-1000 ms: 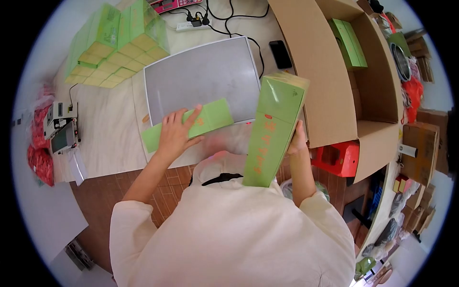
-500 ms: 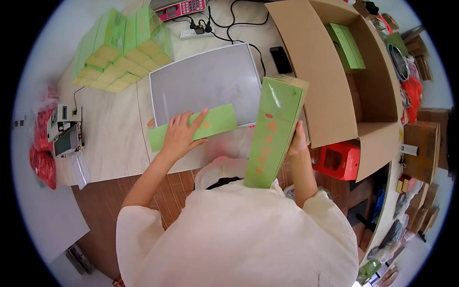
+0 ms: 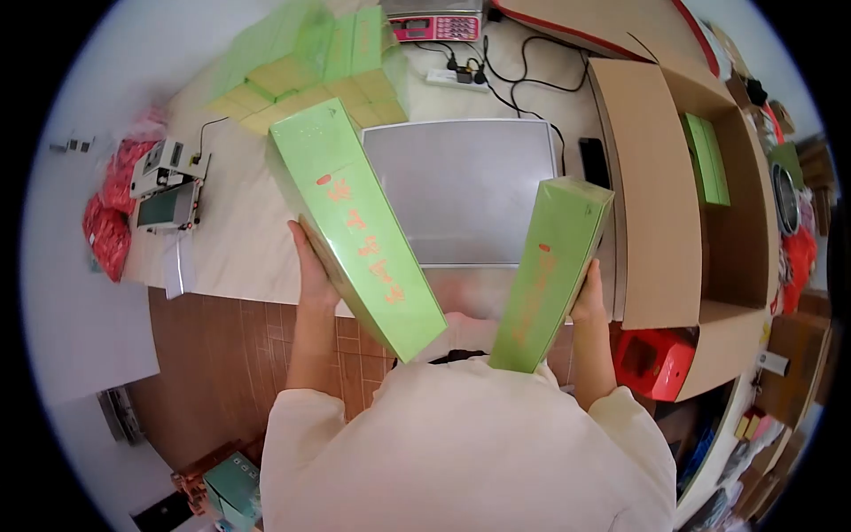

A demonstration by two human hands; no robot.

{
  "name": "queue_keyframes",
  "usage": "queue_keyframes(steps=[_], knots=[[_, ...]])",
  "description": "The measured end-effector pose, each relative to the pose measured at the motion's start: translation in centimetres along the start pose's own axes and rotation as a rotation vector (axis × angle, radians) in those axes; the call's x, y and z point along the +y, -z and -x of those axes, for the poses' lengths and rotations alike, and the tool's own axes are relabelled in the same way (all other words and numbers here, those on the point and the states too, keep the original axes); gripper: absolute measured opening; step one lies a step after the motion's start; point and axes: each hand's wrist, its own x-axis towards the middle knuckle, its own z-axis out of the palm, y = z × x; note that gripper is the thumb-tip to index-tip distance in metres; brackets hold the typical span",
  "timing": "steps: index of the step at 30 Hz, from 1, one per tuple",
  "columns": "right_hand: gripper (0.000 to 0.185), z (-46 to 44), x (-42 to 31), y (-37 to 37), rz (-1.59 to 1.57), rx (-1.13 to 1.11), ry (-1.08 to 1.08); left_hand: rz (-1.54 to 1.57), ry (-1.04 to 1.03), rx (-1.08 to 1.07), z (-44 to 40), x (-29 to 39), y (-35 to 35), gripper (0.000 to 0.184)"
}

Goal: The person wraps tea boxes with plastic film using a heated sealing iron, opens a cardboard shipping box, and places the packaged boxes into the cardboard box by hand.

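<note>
My left hand (image 3: 317, 273) is wrapped around the left side of a long green box (image 3: 355, 208) with orange characters, holding it tilted up in front of me. A second green box (image 3: 554, 266) of the same kind, in shiny clear wrap, is gripped along its right side by my right hand (image 3: 589, 294). The lower ends of both boxes reach close to my chest. Some of each hand's fingers are hidden behind the boxes. Between the two boxes lies a grey panel with a white frame (image 3: 461, 191) on the table.
Wrapped green boxes (image 3: 310, 53) are stacked at the back left. A pink-fronted scale (image 3: 434, 28), a power strip (image 3: 456, 80) with cables and a phone (image 3: 593, 160) lie behind. An open carton (image 3: 651, 204) with a green box (image 3: 706, 160) stands right, above a red stool (image 3: 654, 362).
My left hand has left the flat green piece on the panel and now holds a whole green box. That flat piece is no longer visible. The view has turned, shifting the table rightward.
</note>
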Motion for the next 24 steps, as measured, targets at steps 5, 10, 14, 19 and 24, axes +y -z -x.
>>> queue_keyframes(steps=[5,10,14,19,24], knots=[[0.065,-1.1,-0.4,-0.9,0.057,-0.042,-0.057,0.1,-0.017,-0.179,0.3,-0.7,0.6,0.078],[0.062,-1.8,-0.7,-1.5,0.063,-0.087,-0.078,0.124,0.027,-0.324,0.6,-0.7,1.4,0.081],[0.061,-2.1,-0.5,-0.8,0.094,-0.052,-0.07,0.041,0.034,-0.255,0.6,-1.3,2.2,0.08],[0.062,-2.0,-1.0,-1.6,0.09,-0.057,-0.048,0.041,0.055,-0.259,0.2,-1.8,3.0,0.08],[0.079,-1.6,-1.5,-1.1,0.234,0.004,-0.001,-0.404,-0.168,-0.14,-0.8,-1.7,3.4,0.078]])
